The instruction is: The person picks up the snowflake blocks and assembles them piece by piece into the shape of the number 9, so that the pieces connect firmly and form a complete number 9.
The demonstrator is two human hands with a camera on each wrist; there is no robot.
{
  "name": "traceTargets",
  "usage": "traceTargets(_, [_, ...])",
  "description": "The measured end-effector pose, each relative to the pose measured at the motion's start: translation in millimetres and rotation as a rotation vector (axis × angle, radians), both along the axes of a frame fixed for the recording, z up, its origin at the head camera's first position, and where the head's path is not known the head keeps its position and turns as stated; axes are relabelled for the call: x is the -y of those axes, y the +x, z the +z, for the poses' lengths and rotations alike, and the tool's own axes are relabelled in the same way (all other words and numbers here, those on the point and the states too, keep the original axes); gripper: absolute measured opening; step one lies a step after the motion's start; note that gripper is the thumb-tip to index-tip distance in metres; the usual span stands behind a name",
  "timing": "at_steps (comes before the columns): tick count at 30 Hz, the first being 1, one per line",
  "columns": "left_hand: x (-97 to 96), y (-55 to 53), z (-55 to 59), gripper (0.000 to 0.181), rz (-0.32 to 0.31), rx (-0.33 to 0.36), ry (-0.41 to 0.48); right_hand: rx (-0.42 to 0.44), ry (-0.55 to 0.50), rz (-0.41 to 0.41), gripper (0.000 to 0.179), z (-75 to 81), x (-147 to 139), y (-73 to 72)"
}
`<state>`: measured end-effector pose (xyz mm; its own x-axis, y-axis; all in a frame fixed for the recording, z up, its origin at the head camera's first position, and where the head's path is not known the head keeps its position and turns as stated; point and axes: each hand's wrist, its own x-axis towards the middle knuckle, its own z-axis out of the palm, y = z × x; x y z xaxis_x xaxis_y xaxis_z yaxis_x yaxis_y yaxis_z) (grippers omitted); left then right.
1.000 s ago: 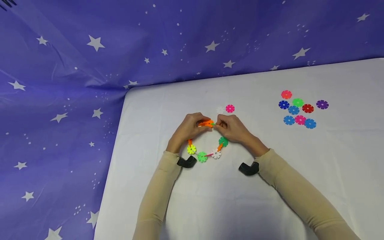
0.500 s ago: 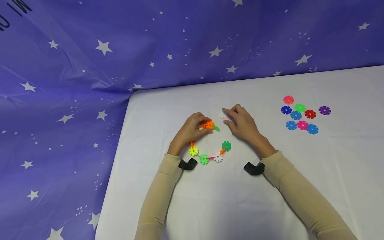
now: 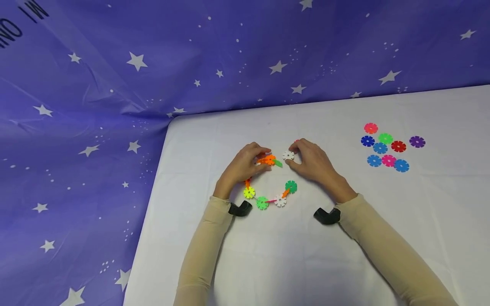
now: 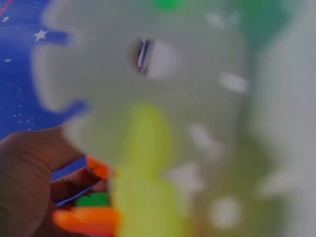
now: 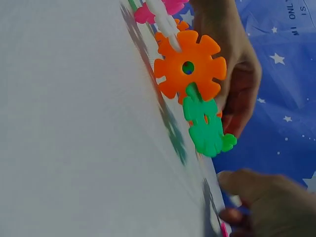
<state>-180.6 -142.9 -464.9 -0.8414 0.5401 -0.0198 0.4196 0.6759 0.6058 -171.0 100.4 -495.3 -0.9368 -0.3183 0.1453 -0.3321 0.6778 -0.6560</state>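
Note:
In the head view my left hand (image 3: 245, 163) pinches a chain of notched plastic discs near an orange disc (image 3: 270, 160), with a green disc (image 3: 278, 163) standing out at its end. The chain curves down past a yellow disc (image 3: 249, 192) to a dark green disc (image 3: 291, 186) at its other end. Right of the gap, my right hand (image 3: 315, 163) pinches a loose white disc (image 3: 288, 155) between thumb and forefinger. In the right wrist view the green end piece (image 5: 205, 126) hangs from the orange disc. A blurred pale disc (image 4: 108, 89) fills much of the left wrist view.
Several loose coloured discs, among them a red disc (image 3: 398, 146) and a purple disc (image 3: 417, 142), lie at the right of the white tablecloth (image 3: 344, 263). A pink disc (image 3: 296, 141) is mostly hidden behind my right hand. A blue star-print sheet (image 3: 214, 51) hangs behind.
My right hand let go of the green end piece, reached to the white disc and now brings it nearer to me. My left hand keeps its grip on the chain.

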Motion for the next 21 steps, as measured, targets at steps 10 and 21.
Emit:
traceTargets(10, [-19.5, -0.3, 1.7, 0.024, -0.076, -0.032, 0.003, 0.437, -0.369, 0.033, 0.036, 7.2, -14.6, 18.1])
traceTargets(21, [-20.7, -2.4, -10.4, 0.013, -0.069, -0.033, 0.110, 0.530, -0.447, 0.076, 0.035, 4.1, -8.7, 20.2])
